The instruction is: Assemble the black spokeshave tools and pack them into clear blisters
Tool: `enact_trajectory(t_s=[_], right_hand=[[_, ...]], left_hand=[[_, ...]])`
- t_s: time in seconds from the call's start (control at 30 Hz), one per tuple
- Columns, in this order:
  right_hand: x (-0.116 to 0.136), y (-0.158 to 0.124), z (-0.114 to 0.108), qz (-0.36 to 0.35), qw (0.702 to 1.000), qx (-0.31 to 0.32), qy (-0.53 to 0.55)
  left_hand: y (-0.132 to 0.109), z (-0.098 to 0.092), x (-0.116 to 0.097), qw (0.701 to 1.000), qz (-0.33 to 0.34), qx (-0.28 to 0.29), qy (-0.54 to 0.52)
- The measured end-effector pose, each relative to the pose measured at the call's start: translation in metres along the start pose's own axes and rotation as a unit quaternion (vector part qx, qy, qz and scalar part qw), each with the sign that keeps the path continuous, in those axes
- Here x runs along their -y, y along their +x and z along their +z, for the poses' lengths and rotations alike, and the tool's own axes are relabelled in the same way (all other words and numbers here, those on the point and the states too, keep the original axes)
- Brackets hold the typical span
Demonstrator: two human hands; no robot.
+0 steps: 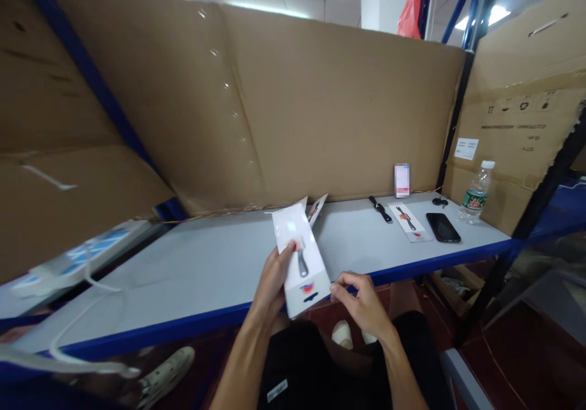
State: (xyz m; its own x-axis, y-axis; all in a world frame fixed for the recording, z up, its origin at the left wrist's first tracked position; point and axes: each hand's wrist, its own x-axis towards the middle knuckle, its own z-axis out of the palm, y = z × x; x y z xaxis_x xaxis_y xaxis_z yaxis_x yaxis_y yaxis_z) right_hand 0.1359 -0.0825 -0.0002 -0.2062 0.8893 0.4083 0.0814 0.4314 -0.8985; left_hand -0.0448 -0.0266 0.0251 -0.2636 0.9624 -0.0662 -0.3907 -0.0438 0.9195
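Observation:
My left hand (273,279) grips a flat white printed box (297,233) by its left side, thumb across the front. The box is tilted above the table's front edge, with a dark-handled tool pictured on it and a dark hanger slot near its lower end. At the box's lower right corner my right hand (359,300) is closed, thumb and forefinger pinched at the edge. Behind the box, partly hidden by it, stands another printed white card or box (317,207). Farther right on the table lie a black-handled tool (381,210) and a white printed card (409,222).
The grey table (196,263) has a blue front edge, with a cardboard wall (343,111) behind. On the right are a black phone (443,227), a lit phone (401,180), a water bottle (476,193) and small dark items (440,202). A white cable (86,300) runs at left.

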Motion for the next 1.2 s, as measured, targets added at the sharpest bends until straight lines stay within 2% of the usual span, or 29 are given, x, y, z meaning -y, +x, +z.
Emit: enact_trajectory(t_s=[0.03,0.1,0.2,0.27,0.4,0.67,0.8,0.97,1.2], right_hand=[[0.002,-0.001,-0.001,-0.010,1.000,-0.005,-0.006],[0.001,-0.002,-0.006,-0.031,0.997,-0.055,-0.049],[-0.010,0.000,-0.016,-0.057,0.972,-0.151,-0.168],[-0.021,0.003,-0.021,-0.056,0.960,-0.171,-0.216],[-0.036,0.007,-0.024,-0.028,0.961,-0.168,-0.218],[-0.038,0.007,-0.026,-0.013,0.970,-0.165,-0.176],[-0.040,0.007,-0.026,-0.014,0.969,-0.168,-0.179],[-0.040,0.007,-0.026,-0.012,0.969,-0.168,-0.180],[-0.040,0.007,-0.026,-0.013,0.967,-0.166,-0.191]], left_hand=[[0.003,-0.009,-0.005,1.000,0.002,-0.013,0.021],[0.012,-0.027,-0.016,0.998,0.008,-0.048,0.050],[0.033,-0.049,-0.033,0.991,0.027,-0.107,0.072],[0.048,-0.061,-0.039,0.988,0.026,-0.126,0.087],[0.074,-0.080,-0.040,0.984,0.024,-0.141,0.104],[0.103,-0.104,-0.020,0.970,0.085,-0.129,0.185],[0.112,-0.112,-0.014,0.961,0.112,-0.128,0.217],[0.119,-0.120,-0.011,0.957,0.111,-0.130,0.233],[0.123,-0.124,-0.008,0.953,0.121,-0.131,0.245]])
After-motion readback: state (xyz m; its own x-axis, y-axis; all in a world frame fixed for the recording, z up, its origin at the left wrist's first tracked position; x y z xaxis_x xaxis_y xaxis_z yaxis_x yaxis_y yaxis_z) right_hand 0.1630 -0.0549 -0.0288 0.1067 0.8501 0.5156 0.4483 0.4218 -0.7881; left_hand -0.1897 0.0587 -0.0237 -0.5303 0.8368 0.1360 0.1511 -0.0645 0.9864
